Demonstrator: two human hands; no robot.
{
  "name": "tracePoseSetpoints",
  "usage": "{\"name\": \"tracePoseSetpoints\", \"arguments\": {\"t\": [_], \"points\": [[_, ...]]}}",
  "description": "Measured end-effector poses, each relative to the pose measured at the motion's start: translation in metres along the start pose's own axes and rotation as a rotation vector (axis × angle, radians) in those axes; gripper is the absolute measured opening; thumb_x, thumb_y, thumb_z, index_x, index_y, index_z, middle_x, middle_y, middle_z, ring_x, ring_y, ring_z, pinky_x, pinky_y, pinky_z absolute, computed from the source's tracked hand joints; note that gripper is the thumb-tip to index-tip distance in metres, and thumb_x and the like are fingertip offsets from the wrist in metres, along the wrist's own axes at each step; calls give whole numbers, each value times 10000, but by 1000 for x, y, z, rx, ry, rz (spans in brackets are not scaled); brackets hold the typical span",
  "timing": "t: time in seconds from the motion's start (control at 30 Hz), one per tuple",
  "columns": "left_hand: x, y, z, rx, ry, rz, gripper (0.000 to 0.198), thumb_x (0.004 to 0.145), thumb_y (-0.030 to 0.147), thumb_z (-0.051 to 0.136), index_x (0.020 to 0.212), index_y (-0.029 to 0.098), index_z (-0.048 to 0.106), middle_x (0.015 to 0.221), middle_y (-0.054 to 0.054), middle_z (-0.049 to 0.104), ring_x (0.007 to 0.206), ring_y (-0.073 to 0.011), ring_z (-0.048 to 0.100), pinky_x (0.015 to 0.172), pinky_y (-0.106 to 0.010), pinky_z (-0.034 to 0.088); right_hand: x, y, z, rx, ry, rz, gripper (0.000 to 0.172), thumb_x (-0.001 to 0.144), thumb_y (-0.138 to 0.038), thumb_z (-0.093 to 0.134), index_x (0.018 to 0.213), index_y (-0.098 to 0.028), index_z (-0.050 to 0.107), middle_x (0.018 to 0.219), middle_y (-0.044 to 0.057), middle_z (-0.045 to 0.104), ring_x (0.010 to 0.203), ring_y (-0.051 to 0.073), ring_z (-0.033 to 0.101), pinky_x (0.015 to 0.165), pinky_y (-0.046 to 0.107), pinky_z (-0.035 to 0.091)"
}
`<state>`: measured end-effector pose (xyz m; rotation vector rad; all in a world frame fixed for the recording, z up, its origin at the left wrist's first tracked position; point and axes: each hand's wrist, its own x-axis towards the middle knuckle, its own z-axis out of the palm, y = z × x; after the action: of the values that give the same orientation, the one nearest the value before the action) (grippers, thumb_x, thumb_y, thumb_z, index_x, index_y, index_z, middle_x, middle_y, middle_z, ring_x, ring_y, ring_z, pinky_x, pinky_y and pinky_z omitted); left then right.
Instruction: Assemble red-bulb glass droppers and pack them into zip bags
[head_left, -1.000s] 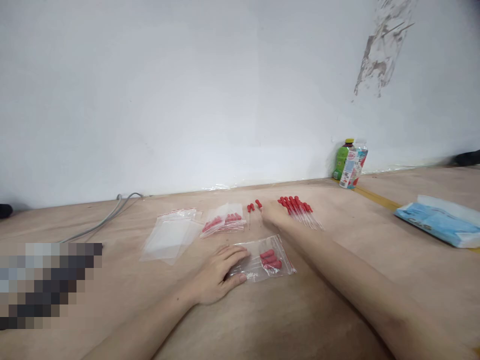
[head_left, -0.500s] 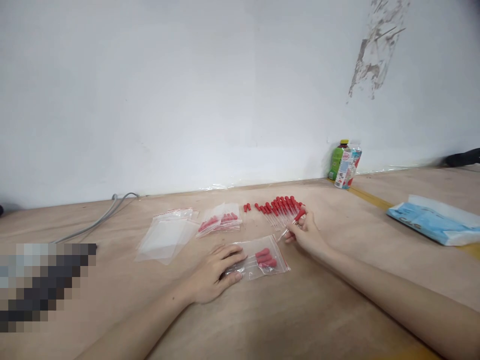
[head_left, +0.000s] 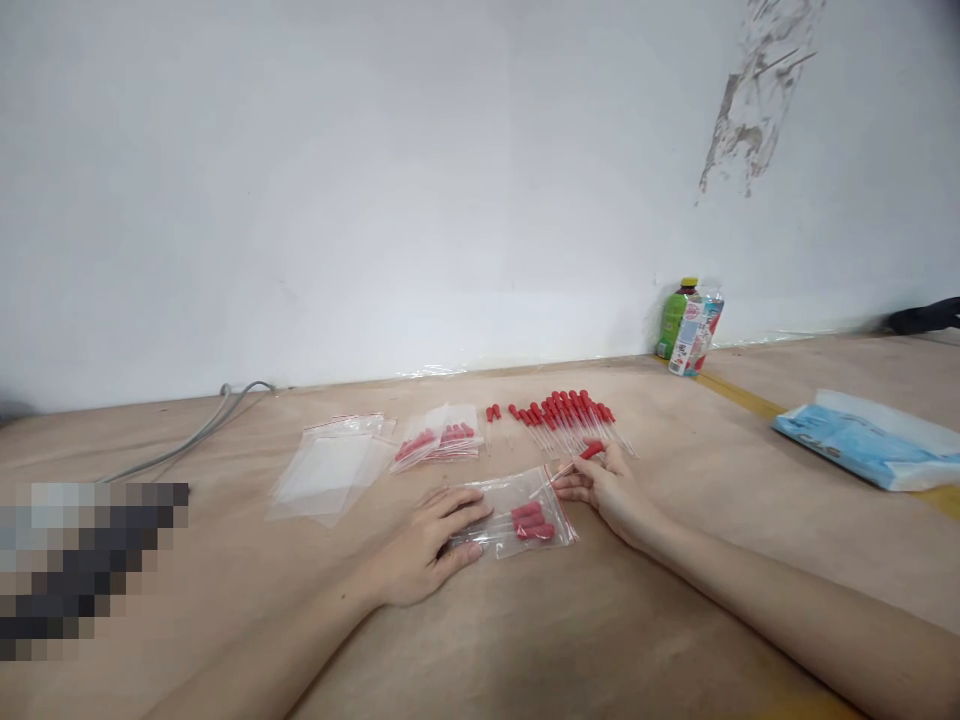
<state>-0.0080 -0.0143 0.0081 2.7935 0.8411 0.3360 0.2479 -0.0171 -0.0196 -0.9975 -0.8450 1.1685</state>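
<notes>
My left hand (head_left: 431, 545) lies with fingers spread on the closed end of a clear zip bag (head_left: 501, 492). Inside the bag are several droppers with red bulbs (head_left: 531, 522), their bulbs toward the red-lined end at the right. In my right hand (head_left: 611, 490) is a dropper (head_left: 591, 450), pinched near its red bulb, its clear tip pointing left at the bag's right end. Whether the tip is inside the bag is hard to tell. Just beyond my right hand lies a row of red-bulbed droppers (head_left: 566, 408).
Empty zip bags (head_left: 330, 470) are stacked at the left, beside filled bags (head_left: 442, 440). Two loose droppers (head_left: 492, 413) lie near those. A drink carton and green bottle (head_left: 688, 328) stand by the wall; a blue packet (head_left: 862, 440) is at the right. Grey cables (head_left: 187, 440) run at the left.
My right hand has moved slightly down with the dropper, which is now lower and flatter, its tip over the bag's right end. My left hand has stayed in place.
</notes>
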Motion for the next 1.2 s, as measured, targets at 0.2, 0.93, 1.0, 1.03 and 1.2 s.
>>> {"name": "tracePoseSetpoints", "arguments": {"t": [0.2,0.93,1.0,1.03,1.2], "points": [[-1,1,0,-9,1,-22,456,884,388,354,1316,262,279,1338,-43,357,1231,-213,301,1018,-434,249,4,-5,-7,-123,-121,89,151,713,-277,567,772,-168,482,628,-17,566,533,88,565,557,228,460],[-1,0,1,0,20,-7,470,880,386,364,1321,255,269,1337,-40,367,1239,-212,291,1017,-424,257,12,11,2,-829,-367,-381,192,723,-287,519,685,-155,653,844,52,585,773,143,548,709,264,435],[-1,-1,2,2,17,-9,464,880,388,363,1316,251,284,1339,-42,363,1238,-212,293,1019,-422,253,16,3,0,-887,-386,-363,197,735,-268,489,710,-154,648,824,47,597,745,135,555,685,251,437],[0,-1,2,3,18,-9,464,879,390,365,1314,249,287,1339,-45,363,1236,-214,295,1019,-424,253,20,-3,-2,-940,-351,-368,186,730,-261,490,728,-155,642,806,42,607,731,134,557,674,245,435],[0,1,0,-10,33,12,440,878,356,378,1300,257,303,1315,-47,387,1212,-213,330,1022,-433,239,51,-28,8,-1369,-89,-407,147,716,-217,497,772,-173,625,782,24,640,724,121,568,640,197,406]]}}
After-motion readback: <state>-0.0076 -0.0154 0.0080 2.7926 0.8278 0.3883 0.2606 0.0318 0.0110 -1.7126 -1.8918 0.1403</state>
